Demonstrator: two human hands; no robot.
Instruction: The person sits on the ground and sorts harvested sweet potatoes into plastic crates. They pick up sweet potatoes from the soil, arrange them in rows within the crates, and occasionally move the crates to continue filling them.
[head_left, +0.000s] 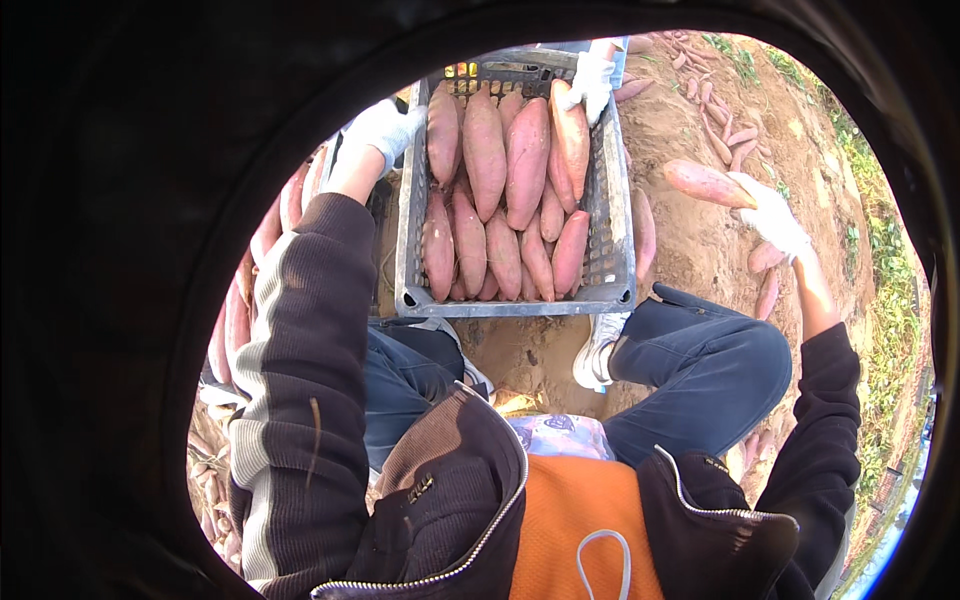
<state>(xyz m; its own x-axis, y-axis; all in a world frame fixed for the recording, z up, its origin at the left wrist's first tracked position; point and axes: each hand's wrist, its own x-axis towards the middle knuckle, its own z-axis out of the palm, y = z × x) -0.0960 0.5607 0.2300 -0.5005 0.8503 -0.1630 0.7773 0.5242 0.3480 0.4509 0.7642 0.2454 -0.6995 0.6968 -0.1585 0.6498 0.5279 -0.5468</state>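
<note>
My right hand (771, 214), in a white glove, grips one end of a long sweet potato (705, 182) above the soil, right of the crate. A black plastic crate (517, 308) with slotted walls stands before my knees. Inside it, sweet potatoes (529, 161) lie lengthwise in two rough rows. My left hand (381, 129), also gloved, is at the crate's far left rim; its fingertips reach the edge, and whether they grip anything is unclear. At the far right corner another person's gloved hand (591, 86) touches a sweet potato (571, 139) in the crate.
More sweet potatoes (238, 307) are stacked at my left. Others lie in a line on the bare soil (667, 97) at the far right, and one (643, 232) lies beside the crate's right wall. Green plants (889, 300) border the ground. My shoes (598, 352) flank the crate's near end.
</note>
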